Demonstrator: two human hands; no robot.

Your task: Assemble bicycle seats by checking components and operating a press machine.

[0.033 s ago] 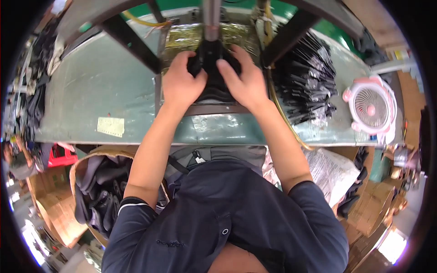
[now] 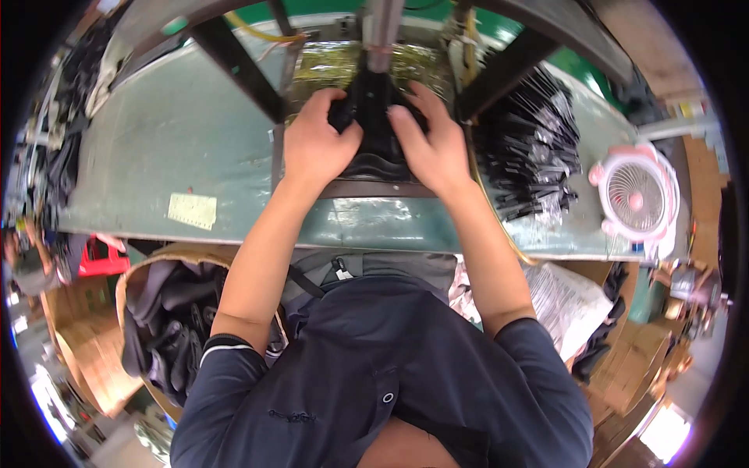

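Under a vertical metal rod (image 2: pixel 381 35) lies a dark, ridged black piece (image 2: pixel 378 156); its exact kind cannot be made out. My left hand (image 2: pixel 321 144) grips its left side, the thumb pointing inward and the fingers curled over the far edge. On the opposite side my right hand (image 2: pixel 433 148) grips it too, thumb laid on top and fingers around the far edge. Some of the fingertips are hidden behind the black material. Beneath it is a flat plate covered with shiny yellowish film (image 2: pixel 328 66).
Dark frame legs (image 2: pixel 238 70) flank the work area. Right of my right hand lies a pile of thin black strips (image 2: pixel 527 140), then a pink-and-white fan (image 2: pixel 636 195). A pale ruler-like card (image 2: pixel 193 210) rests on the green table (image 2: pixel 140 156). Below stands a carton of black pieces (image 2: pixel 175 312).
The whole view has shifted slightly, with the rod and both hands farther right in the picture. Both hands keep their hold on the black piece.
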